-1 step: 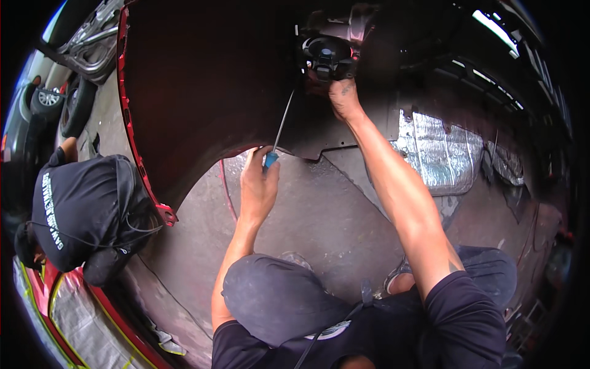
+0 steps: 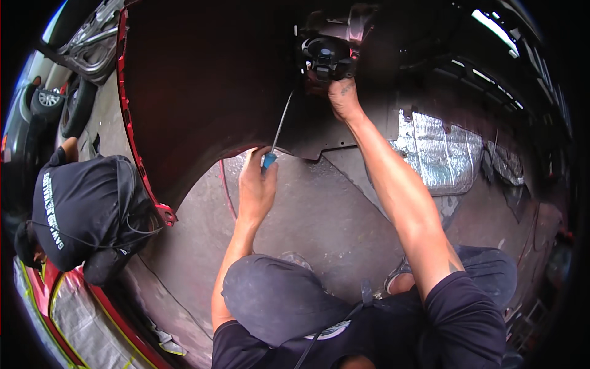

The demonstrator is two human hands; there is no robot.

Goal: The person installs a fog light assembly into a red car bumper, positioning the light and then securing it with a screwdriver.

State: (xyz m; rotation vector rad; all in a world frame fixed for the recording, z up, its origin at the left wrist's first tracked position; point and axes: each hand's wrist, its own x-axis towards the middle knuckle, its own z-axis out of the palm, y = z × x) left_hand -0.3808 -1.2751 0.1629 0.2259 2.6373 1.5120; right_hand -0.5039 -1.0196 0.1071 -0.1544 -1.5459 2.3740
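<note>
My left hand [image 2: 258, 178] is closed around the blue handle [image 2: 268, 160] of a long, thin screwdriver [image 2: 281, 123], whose shaft points up toward a dark red car body panel [image 2: 203, 80]. My right hand [image 2: 344, 97] reaches up at a black fitting [image 2: 324, 52] in an opening of that panel; its fingertips are hidden there, so I cannot tell their grip. The screwdriver tip is a little left of my right hand, and I cannot tell if it touches anything. A curved, cut-out lower edge of the panel lies just behind my left hand.
A crouching co-worker in black [image 2: 92, 209] is at the left, beside a masked red part [image 2: 86, 313]. Parked car [image 2: 46, 101] and metal door [image 2: 92, 43] stand upper left. A silver foil liner [image 2: 436, 150] lies at right. A red hose [image 2: 225, 190] and cable run across the floor.
</note>
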